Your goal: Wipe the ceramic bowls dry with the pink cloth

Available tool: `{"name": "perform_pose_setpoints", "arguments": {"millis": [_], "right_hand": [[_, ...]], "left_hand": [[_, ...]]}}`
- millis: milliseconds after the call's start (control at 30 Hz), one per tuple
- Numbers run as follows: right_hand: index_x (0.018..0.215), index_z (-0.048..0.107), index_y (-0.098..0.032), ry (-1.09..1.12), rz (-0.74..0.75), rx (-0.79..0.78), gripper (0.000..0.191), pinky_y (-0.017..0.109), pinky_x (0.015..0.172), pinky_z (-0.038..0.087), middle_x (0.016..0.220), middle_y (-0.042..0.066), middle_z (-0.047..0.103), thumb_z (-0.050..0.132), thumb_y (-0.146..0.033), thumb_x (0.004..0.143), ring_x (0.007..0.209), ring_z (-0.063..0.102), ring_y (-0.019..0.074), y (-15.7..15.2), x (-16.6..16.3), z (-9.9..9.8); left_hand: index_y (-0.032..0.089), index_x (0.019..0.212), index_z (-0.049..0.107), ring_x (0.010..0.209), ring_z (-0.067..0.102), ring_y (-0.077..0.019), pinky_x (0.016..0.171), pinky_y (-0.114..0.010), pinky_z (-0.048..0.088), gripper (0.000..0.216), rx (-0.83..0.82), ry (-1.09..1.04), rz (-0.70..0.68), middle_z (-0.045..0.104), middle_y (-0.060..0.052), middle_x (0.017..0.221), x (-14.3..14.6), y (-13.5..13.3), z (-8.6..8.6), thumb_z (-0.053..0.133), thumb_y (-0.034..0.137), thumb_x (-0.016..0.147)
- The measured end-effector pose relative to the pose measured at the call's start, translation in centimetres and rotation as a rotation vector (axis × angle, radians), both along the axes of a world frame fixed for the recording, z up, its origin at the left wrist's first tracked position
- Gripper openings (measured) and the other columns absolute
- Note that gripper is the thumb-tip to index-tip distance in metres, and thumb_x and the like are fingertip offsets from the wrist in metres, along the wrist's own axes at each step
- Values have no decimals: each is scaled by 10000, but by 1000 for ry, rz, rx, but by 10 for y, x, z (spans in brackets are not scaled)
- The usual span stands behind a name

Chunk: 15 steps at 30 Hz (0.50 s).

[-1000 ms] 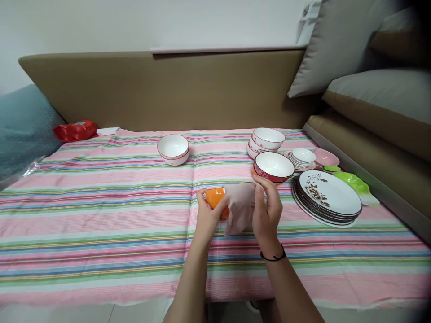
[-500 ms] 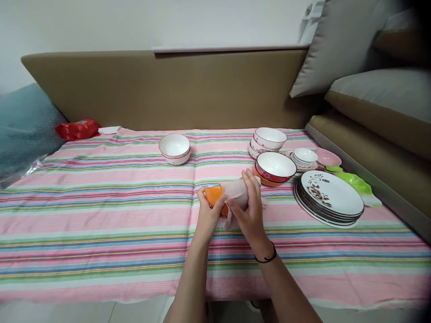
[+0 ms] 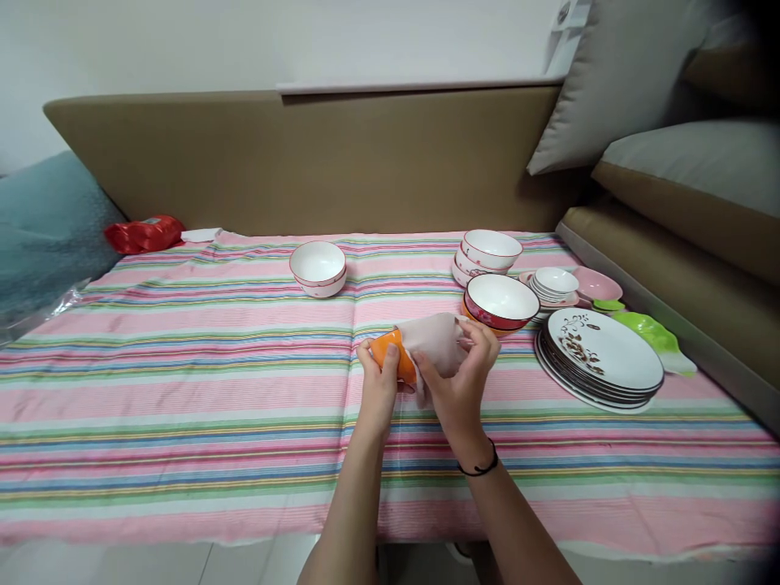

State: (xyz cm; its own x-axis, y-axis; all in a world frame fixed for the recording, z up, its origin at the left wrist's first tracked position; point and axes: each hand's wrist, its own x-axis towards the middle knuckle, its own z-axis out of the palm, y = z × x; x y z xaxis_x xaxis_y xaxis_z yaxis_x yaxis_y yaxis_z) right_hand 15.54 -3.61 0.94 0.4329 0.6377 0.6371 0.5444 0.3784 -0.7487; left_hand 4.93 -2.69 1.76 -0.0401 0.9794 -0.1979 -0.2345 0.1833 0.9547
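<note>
My left hand [image 3: 379, 378] grips one side of an orange bowl [image 3: 386, 343], thumb in front and fingers behind. A pale greyish-pink cloth [image 3: 431, 340] covers the bowl's right part, hiding much of its shape. My right hand [image 3: 461, 386], with a black band at the wrist, is closed on the cloth at the bowl's right side. Just behind my right hand stands a red bowl with a white inside [image 3: 503, 299], stacked on another orange bowl [image 3: 474, 315].
White bowls with red rims [image 3: 318, 262] are stacked left of centre; another such stack [image 3: 491, 246] stands behind the red bowl. To the right are flowered plates [image 3: 609, 345], small white dishes [image 3: 556, 280], a pink bowl [image 3: 598, 284] and a green leaf-shaped dish [image 3: 649, 337]. A striped cloth [image 3: 183, 382] lies underneath.
My right hand has shifted slightly right, and its fingers have moved from the top of the cloth to its right side. My left thumb has moved up onto the orange bowl.
</note>
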Motion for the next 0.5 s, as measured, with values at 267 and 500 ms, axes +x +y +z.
{"name": "perform_pose_setpoints", "arguments": {"millis": [267,500], "right_hand": [[1317,432,-203,60,168,-68,621,522,1101,327,1334,143,459,659,-484,812,1287,418,282,0,-3,2],[1377,388,-202,345,377,-253,787,470,1093,362,1375,117,455,714,-516,734,1262,453,279,-2,4,4]], "left_hand": [[263,1052,298,613,558,-107,466,-240,498,529,13,2,33,489,11,927,-5,0,3,557,642,790],[265,1069,290,571,555,-112,448,-243,488,486,17,58,-129,500,29,863,-15,-1,8,568,569,812]]}}
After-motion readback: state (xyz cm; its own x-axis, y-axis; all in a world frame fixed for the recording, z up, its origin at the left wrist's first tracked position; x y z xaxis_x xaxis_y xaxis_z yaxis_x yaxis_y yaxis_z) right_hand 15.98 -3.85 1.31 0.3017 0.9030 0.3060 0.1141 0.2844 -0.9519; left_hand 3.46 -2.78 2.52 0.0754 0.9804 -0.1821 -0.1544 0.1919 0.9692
